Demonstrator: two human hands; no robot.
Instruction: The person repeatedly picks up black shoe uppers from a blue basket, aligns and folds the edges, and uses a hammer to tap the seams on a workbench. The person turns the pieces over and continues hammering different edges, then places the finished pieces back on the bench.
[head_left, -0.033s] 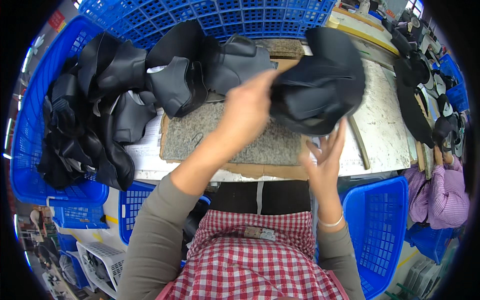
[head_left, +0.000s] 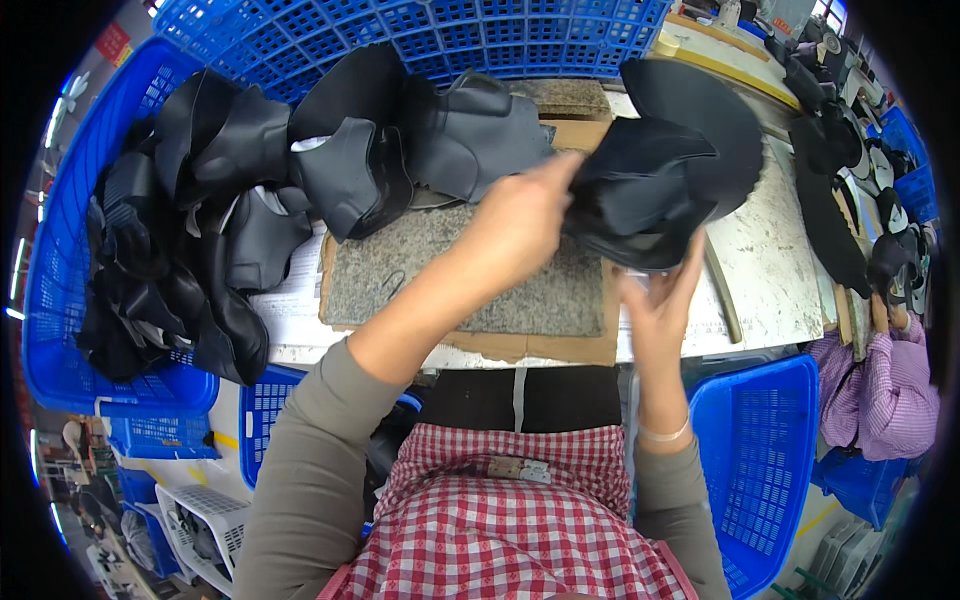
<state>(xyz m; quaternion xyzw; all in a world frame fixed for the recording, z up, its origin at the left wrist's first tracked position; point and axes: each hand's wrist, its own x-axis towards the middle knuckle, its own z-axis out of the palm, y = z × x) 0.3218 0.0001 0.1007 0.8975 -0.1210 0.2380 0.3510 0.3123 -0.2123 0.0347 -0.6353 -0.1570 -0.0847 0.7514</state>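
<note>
A black leather shoe upper (head_left: 645,180), partly folded with a wide flap standing out behind it, is held up over the right part of the worktable (head_left: 780,300). My left hand (head_left: 520,225), slightly blurred, has its fingers closed at the upper's left edge. From the near side, my right hand (head_left: 660,300) grips the lower right edge between thumb and fingers; some fingertips are hidden behind the leather. Below and left of the upper lies a grey, worn work pad (head_left: 450,285) on cardboard. More black uppers (head_left: 350,180) are heaped along the table's left and far side.
A blue basket (head_left: 60,300) full of black pieces stands at the left, another blue basket (head_left: 430,45) at the back. A blue crate (head_left: 755,470) sits below the table's right edge. A thin rod (head_left: 722,295) lies on the table. At far right a co-worker's pink sleeve (head_left: 875,380) shows.
The upper has shifted a little to the right, and its rear flap is spread wider. My left hand has moved right with it; my right fingers have closed in on the lower edge.
</note>
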